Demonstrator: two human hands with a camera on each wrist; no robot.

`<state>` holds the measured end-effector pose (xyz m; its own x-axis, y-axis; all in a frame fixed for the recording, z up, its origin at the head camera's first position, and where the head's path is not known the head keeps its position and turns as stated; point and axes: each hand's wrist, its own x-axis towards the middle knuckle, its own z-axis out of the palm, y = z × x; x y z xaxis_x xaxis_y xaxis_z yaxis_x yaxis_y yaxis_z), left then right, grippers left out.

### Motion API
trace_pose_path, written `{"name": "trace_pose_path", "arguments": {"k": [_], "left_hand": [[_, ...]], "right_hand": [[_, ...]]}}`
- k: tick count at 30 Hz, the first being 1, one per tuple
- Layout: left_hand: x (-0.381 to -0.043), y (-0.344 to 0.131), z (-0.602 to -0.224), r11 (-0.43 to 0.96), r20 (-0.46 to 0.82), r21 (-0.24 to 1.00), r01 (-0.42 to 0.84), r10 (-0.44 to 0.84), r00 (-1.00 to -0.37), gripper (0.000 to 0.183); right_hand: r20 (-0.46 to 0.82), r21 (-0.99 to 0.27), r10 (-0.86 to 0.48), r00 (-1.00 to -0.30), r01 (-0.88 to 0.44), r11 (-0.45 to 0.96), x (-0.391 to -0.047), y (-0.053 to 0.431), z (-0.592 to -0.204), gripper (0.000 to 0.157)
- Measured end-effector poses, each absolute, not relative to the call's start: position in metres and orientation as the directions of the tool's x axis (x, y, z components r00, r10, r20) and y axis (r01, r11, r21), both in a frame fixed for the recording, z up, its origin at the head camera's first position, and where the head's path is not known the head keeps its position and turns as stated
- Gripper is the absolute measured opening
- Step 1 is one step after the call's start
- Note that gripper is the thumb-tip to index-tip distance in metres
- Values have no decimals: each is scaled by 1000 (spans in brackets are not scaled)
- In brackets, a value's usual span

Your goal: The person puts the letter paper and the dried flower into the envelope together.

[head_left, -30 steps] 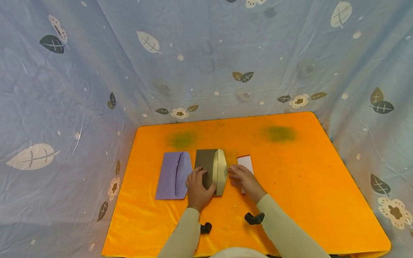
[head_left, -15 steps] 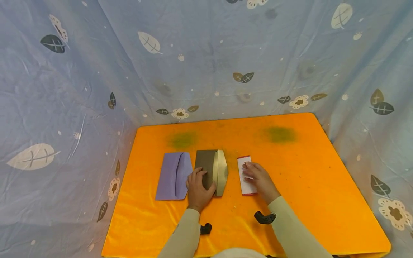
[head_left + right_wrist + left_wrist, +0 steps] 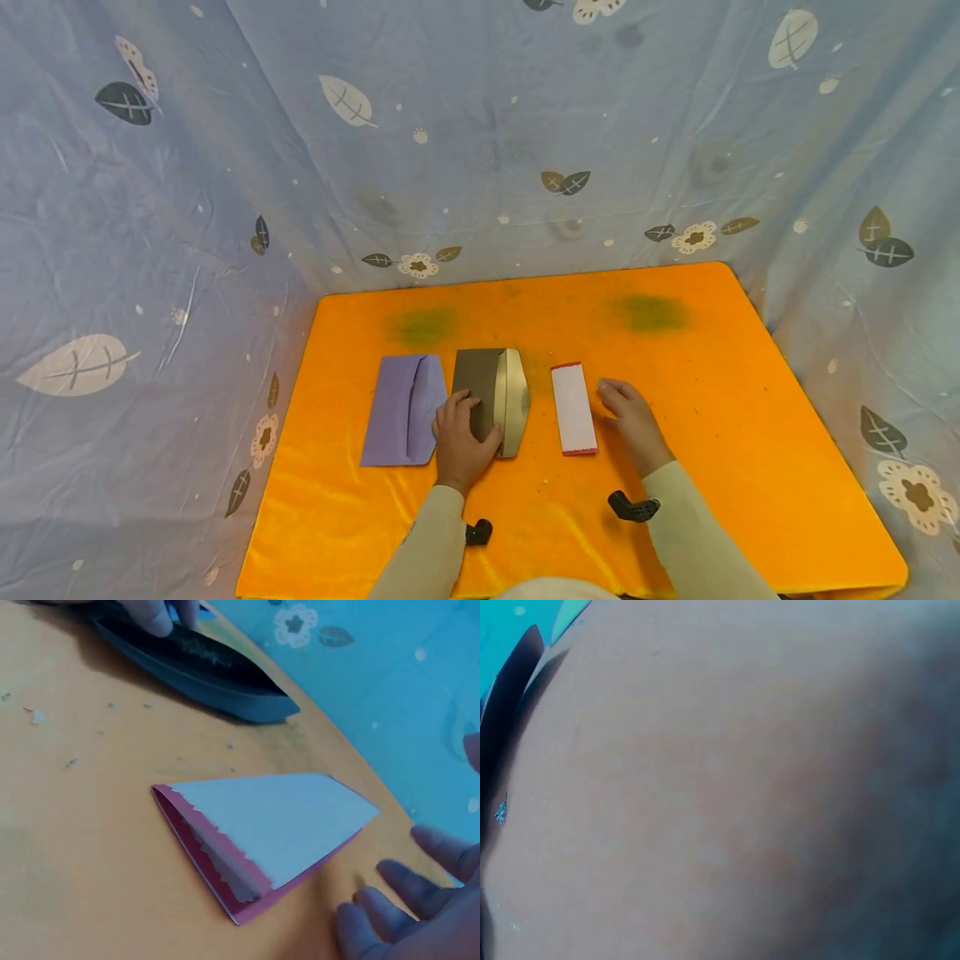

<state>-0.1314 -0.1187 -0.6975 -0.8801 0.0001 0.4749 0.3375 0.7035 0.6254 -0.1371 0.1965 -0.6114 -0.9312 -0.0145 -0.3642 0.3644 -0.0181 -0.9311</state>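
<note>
A dark brown envelope (image 3: 477, 367) lies with its gold flap (image 3: 517, 400) spread to the right. My left hand (image 3: 462, 446) holds it, fingers across the brown side and thumb at the mouth edge. In the right wrist view the mouth of this envelope (image 3: 202, 679) gapes. Right of it lies a folded white card (image 3: 574, 412) with red ends; its layers part slightly at the near end of the card (image 3: 255, 832). Just right of the card, apart from it, is my right hand (image 3: 633, 421), fingers loosely bent and holding nothing. Blurred skin fills most of the left wrist view.
A purple envelope (image 3: 390, 408), flap also spread to the right, lies left of the brown one. All of it rests on an orange cloth-covered table (image 3: 712, 400). A blue patterned curtain (image 3: 487, 150) hangs behind and at both sides.
My right hand has moved away from the gold flap, passed over the white card and come to its right side, uncovering the card. My left hand and the envelopes have stayed in place.
</note>
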Motion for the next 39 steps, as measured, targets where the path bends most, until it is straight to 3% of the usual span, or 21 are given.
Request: {"name": "trace_pose_path", "arguments": {"k": [20, 39], "left_hand": [[-130, -119, -693, 699, 420, 650, 297, -6, -907, 48], [-130, -116, -694, 695, 467, 637, 332, -6, -884, 49]], "right_hand": [[-445, -894, -28, -895, 446, -46, -137, 182, -606, 64], [-427, -874, 99, -899, 439, 208, -137, 170, -623, 36]]}}
